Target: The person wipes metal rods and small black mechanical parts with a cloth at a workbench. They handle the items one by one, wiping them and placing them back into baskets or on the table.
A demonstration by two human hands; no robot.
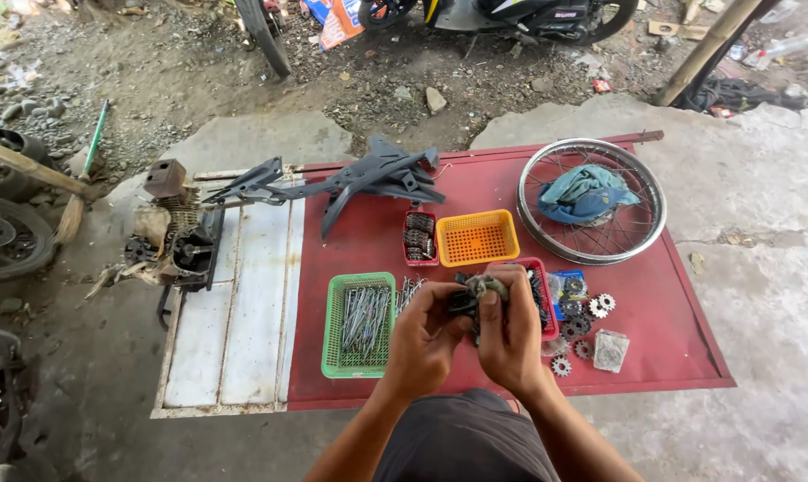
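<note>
Head view: left hand (422, 337) and right hand (508, 332) each keep a clenched grip on one dark chain bundle (469, 296), held at 6 o'clock over the red board (663, 330), between green basket (335, 348) and sprockets (591, 312).

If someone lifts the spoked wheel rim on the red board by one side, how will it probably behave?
The spoked wheel rim looks like metal, so it is probably stiff and will keep its round shape. The blue cloth lying loose on its spokes would likely slide off when tilted. Set on edge, the rim could roll off the red board.
</note>
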